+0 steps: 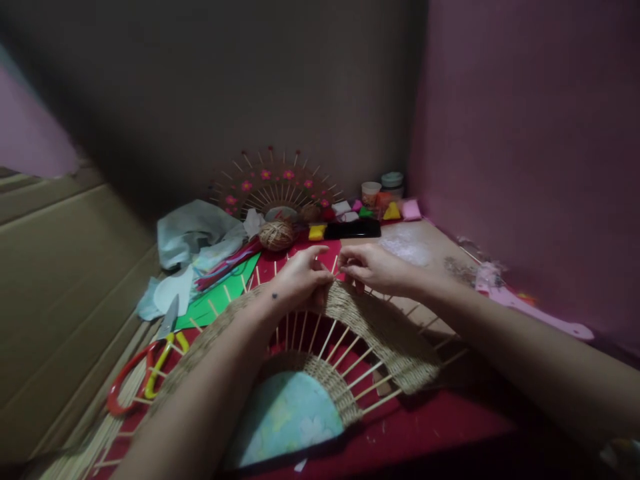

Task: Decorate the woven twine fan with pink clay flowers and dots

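The left hand (pixel 303 277) has its pointing finger stuck out, with its thumb bent in and its lower fingers curled on the edge of the woven fan (pixel 387 330). The right hand (pixel 373 268) has its fingers bent in, nearly together, just beside it (I can't tell if a thin strand is between them). The fan lies under the fingers and back toward the person. Its wide band bends from side to side like a rainbow, and both hands meet near the top, the left one closer to the edge. By the fingers, the sticks point away from the person.

The fan is straw-brown, with pale sticks poking out and a blue-green half circle (pixel 293 417) at the bottom. It sits on the red cloth (pixel 435 420). Scissors (pixel 120 393) lie by its left side. Farther back are a string ball (pixel 277 236) and a flowery fan (pixel 267 175).
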A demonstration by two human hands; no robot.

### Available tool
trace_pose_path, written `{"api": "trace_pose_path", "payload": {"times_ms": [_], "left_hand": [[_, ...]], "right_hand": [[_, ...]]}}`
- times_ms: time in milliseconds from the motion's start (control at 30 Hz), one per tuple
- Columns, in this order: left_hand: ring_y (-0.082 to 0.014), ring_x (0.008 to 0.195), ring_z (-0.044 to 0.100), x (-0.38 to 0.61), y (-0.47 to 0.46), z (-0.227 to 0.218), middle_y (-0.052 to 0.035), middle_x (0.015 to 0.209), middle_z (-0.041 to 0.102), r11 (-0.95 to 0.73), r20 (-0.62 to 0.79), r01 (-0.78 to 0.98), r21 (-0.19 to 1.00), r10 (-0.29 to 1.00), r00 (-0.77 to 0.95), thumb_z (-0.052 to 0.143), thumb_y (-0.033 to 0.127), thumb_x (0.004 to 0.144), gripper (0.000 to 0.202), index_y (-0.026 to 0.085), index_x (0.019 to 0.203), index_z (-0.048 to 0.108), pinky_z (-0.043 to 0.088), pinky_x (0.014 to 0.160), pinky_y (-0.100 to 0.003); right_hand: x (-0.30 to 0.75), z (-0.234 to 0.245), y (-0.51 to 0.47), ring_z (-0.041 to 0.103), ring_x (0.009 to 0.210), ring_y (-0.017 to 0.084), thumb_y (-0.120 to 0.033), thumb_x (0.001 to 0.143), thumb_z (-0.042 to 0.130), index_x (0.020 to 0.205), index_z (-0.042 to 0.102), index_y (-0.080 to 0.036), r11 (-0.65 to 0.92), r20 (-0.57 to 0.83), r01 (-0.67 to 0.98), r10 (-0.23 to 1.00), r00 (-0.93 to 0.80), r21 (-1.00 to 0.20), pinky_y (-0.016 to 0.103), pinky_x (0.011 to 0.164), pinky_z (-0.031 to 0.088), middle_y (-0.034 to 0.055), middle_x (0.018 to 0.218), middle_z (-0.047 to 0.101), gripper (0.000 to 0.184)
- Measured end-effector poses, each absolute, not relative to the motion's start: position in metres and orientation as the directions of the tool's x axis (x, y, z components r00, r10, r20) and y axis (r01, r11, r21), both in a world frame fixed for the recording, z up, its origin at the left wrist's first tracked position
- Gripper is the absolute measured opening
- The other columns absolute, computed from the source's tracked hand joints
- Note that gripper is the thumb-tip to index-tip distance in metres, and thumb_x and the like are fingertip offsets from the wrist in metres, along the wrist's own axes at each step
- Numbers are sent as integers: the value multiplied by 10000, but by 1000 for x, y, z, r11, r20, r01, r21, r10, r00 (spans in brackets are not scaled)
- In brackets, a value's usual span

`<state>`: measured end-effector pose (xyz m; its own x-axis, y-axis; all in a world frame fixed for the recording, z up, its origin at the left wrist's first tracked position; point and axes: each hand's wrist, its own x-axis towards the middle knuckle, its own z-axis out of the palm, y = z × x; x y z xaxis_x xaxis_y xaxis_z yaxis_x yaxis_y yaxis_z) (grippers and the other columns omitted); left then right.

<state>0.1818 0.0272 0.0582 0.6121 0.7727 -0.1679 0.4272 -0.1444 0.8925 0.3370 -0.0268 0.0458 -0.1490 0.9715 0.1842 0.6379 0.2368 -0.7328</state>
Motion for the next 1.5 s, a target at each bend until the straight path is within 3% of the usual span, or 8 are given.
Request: {"api": "trace_pose_path", "payload": {"times_ms": [267,600,767,900,1100,1333,1500], "left_hand": [[-40,266,349,178,35,68,99,439,488,-134,-72,290,948,795,603,615,75,650,707,83,1317,381,240,300,-153],[-37,262,341,169,40,68,105,429,449,-135,-69,327,936,837,543,630,110,694,599,154,1264,453,243,288,-150],[-33,278,355,169,39,71,56,550,557,-150,-47,323,934,848,529,622,94,689,578,166,1241,465,263,279,-155],[-52,269,355,169,39,71,77,463,496,-154,-40,336,929,862,505,607,83,696,585,145,1255,446,264,273,-157],[-67,246,327,167,45,67,91,405,464,-155,-38,357,921,877,478,611,108,707,554,165,1232,443,247,253,-160],[-67,240,333,166,49,63,86,373,458,-142,-69,394,908,877,475,597,112,729,448,150,1163,491,245,257,-153],[-69,232,325,168,48,66,89,338,434,-124,-107,440,889,879,464,593,132,748,410,146,1149,511,236,260,-150]], "right_hand": [[351,62,-30,466,556,100,-160,722,591,619,588,-160,199,256,694,966,-22,-692,238,521,343,-12,581,549,103],[372,79,-33,456,519,96,-200,701,620,679,699,-154,-7,108,764,989,99,-645,248,491,311,-1,564,583,95],[383,69,-27,513,549,115,-283,675,656,776,742,-179,-70,-12,768,997,80,-637,245,486,315,18,638,660,168],[386,69,-27,521,559,126,-330,671,660,802,752,-160,-93,-52,778,996,77,-622,253,492,328,44,667,679,233],[376,79,-36,546,633,147,-245,659,652,773,761,-169,-24,-41,813,999,1,-582,262,531,334,45,710,691,175],[361,72,-40,548,630,127,-181,697,590,809,759,-209,236,118,872,972,-205,-430,244,532,342,32,756,686,205],[359,57,-33,545,622,137,-221,685,604,743,754,-209,205,146,875,977,-155,-440,259,554,340,38,714,689,160]]}}
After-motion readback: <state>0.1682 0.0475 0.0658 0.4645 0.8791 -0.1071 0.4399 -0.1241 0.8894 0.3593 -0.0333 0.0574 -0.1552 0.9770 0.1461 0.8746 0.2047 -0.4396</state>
